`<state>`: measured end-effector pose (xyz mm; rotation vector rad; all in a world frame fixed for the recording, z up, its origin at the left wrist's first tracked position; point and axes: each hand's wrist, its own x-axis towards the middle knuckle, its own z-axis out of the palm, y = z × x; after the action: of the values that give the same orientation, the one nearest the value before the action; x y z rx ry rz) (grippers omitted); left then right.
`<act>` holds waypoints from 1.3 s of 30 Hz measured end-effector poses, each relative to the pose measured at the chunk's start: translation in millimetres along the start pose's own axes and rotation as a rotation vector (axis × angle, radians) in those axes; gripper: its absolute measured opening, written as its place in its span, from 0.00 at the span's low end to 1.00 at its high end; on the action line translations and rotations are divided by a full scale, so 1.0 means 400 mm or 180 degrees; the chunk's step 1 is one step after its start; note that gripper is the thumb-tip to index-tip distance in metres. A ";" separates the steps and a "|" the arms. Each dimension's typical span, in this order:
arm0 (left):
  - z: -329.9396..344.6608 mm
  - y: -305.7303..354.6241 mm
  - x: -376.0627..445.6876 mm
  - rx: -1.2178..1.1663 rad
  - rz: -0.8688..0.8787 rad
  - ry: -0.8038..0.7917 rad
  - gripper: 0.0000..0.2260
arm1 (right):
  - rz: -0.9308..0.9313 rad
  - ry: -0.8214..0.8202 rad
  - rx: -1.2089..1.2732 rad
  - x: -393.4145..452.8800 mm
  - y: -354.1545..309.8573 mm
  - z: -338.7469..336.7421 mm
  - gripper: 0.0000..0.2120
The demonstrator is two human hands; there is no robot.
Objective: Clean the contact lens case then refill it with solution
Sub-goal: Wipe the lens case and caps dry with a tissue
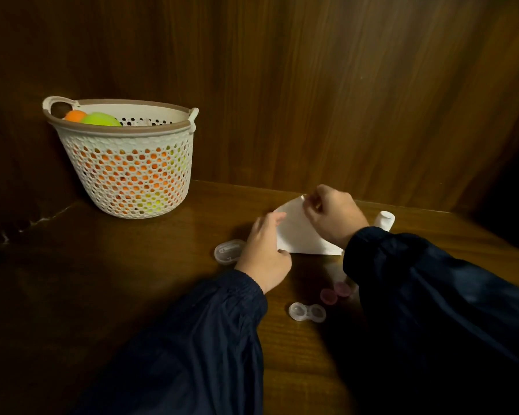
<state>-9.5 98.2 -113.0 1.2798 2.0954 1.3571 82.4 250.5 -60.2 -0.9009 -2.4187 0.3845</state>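
Note:
A clear, uncapped contact lens case (307,312) lies on the wooden table near me. Its two pink caps (335,292) sit just behind it. Farther back a white tissue (297,232) rests on the table. My right hand (334,217) pinches the tissue's far corner and lifts it. My left hand (267,253) holds the tissue's left edge. A white solution bottle (385,220) lies behind my right wrist, partly hidden by the sleeve.
A small clear oval box (229,250) sits left of my left hand. A white perforated basket (126,163) with orange and green balls stands at the back left. Wooden walls close off the back and left of the table (102,295).

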 end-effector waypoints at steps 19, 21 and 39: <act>0.010 -0.010 0.002 0.0610 0.0304 -0.0262 0.20 | -0.0108 0.0821 0.1121 0.043 -0.061 -0.027 0.02; 0.009 -0.008 0.002 0.0618 0.0340 -0.0285 0.20 | -0.0203 0.0885 0.1117 0.038 -0.067 -0.028 0.02; -0.064 0.127 -0.037 -0.0259 0.0313 0.1097 0.42 | -0.1002 0.0929 0.1434 -0.083 -0.144 -0.181 0.04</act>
<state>6.8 78.9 -59.7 1.1993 2.1886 1.7968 114.5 191.3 11.6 -0.3442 -2.0388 0.5991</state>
